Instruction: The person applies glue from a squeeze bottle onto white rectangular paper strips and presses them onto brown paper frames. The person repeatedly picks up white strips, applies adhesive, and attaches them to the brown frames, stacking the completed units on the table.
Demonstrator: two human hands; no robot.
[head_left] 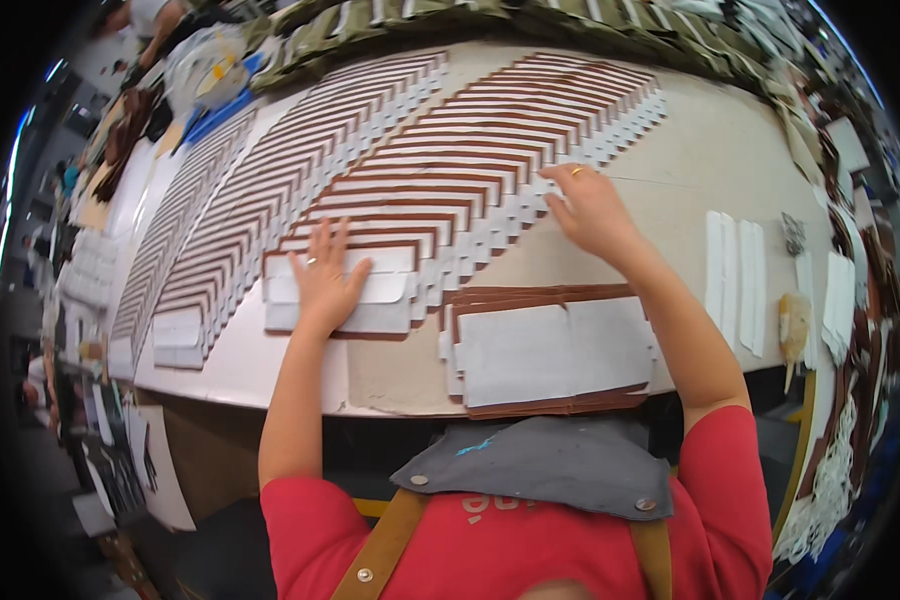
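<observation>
My left hand (328, 285) lies with fingers spread on the front piece of a long overlapping row of brown-and-white flat panels (440, 180). White backing covers most of that front panel (385, 290), with brown showing along its edges. Farther up, my right hand (595, 212) is at the right edge of the same row. Its index finger and thumb are apart, and I see nothing held between them; whether the fingertips touch the panels I cannot tell. Below it, near the front edge, sits a stack of brown pieces with white backing (560, 350).
Two more overlapping rows (260, 220) stretch away to the left. White strips (738, 285) and a glue-coloured bottle-like object (794, 325) lie at the right. Folded green fabric pieces (410, 28) line the table's far edge. A plastic bag (205, 70) rests far left, near another person.
</observation>
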